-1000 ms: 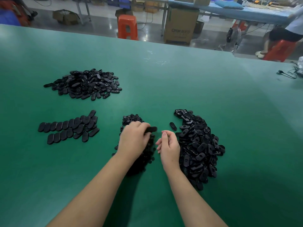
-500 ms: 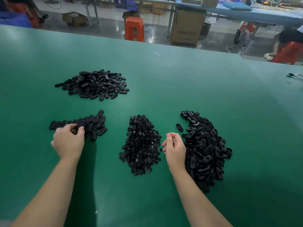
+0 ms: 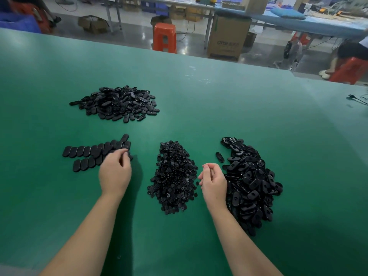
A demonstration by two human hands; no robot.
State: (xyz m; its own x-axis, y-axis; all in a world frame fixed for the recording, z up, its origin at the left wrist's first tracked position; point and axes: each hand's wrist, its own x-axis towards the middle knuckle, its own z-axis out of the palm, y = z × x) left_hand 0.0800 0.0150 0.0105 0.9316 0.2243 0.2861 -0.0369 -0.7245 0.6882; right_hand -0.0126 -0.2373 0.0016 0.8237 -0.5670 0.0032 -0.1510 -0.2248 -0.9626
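The left hand (image 3: 115, 172) hovers at the three o'clock end of the rows of ovals (image 3: 93, 154), its fingers curled with the tips right at the last pieces. Whether it pinches one or has let go cannot be told, since the knuckles cover the spot. These ovals are smooth, matt black plastic with rounded ends, laid flat side by side in two overlapping lines.

The right hand (image 3: 214, 181) sits between two piles, its fingers curled in towards the palm. Anything inside is hidden, so whether it grips something is unclear.

At its nine o'clock lies the heap of small parts (image 3: 173, 176), tiny glossy black pieces that look roundish but are too fine to make out singly. At its three o'clock the heap of shells (image 3: 253, 182) spreads out: shiny black oval pieces, many with a hole in them, tumbled at all angles. The right forearm covers its near edge. One loose oval (image 3: 219, 157) lies apart at twelve o'clock of the right hand.

At eleven o'clock on the green table mat (image 3: 219, 108), a far heap (image 3: 117, 104) holds mixed ovals. The mat looks smooth and faintly sheened.
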